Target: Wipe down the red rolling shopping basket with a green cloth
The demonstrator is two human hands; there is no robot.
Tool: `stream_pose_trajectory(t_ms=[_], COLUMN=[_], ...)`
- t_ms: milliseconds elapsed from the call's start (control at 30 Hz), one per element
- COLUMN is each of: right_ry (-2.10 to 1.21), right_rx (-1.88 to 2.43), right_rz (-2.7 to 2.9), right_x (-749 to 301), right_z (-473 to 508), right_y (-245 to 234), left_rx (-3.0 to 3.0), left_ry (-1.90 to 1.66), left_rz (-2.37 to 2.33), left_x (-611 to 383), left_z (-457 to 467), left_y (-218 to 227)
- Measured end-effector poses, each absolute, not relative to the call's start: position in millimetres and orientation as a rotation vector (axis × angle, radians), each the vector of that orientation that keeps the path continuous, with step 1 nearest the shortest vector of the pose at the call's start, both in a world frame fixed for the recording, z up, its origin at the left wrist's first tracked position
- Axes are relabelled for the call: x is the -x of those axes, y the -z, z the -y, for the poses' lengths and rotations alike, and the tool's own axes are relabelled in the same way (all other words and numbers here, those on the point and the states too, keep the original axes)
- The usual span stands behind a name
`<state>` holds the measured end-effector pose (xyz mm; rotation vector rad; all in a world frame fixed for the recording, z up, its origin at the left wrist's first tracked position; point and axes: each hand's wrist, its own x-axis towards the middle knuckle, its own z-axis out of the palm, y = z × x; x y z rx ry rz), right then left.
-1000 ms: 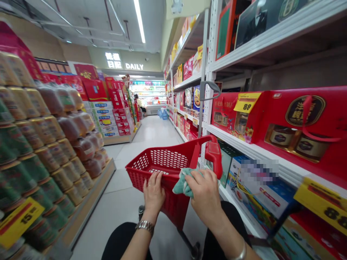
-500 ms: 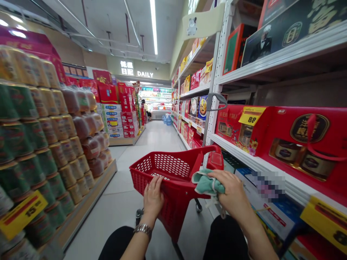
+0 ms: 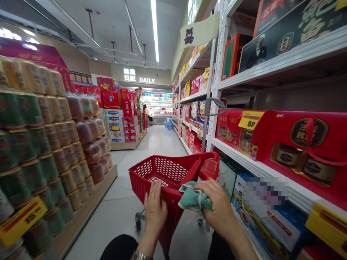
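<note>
While the left hand [image 3: 155, 207] rests straight-fingered on the cart [image 3: 172, 206], the right hand [image 3: 218, 200] clutches a cloth [image 3: 193, 198], wiping apparently unfinished.

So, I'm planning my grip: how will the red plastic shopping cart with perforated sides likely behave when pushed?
The red plastic shopping cart would probably roll readily, since dark caster wheels show beneath it. Its perforated basket walls hold a crisp shape, so they seem stiff. It may be fairly light, given the many holes.
</note>
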<state>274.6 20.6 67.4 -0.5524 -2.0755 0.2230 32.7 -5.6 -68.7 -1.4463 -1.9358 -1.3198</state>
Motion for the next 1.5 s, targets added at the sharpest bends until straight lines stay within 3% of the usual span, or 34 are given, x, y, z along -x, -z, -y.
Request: stream_pose_trajectory(t_ms=[433,600,1300,1500], right_ry=[-0.225,-0.210,-0.104,-0.182], right_rx=[0.387,0.399,0.957,0.841], right_rz=[2.095,2.177,2.136,2.104], right_x=[-245.2,-257.6,-313.3,-307.6], right_z=[17.8,14.5,-146.5,-144.5], right_y=[-64.1,-70.2,-66.2,-60.4], left_rx=[1.463,1.553,1.542,1.555], left_ry=[1.113,1.197,1.250,1.244], left_rz=[1.767,1.712,1.854,1.856], left_x=[-55.0,-52.1,-49.4,-49.3], left_z=[53.6,57.5,77.4,77.0], left_y=[53.8,47.4,32.3,31.5])
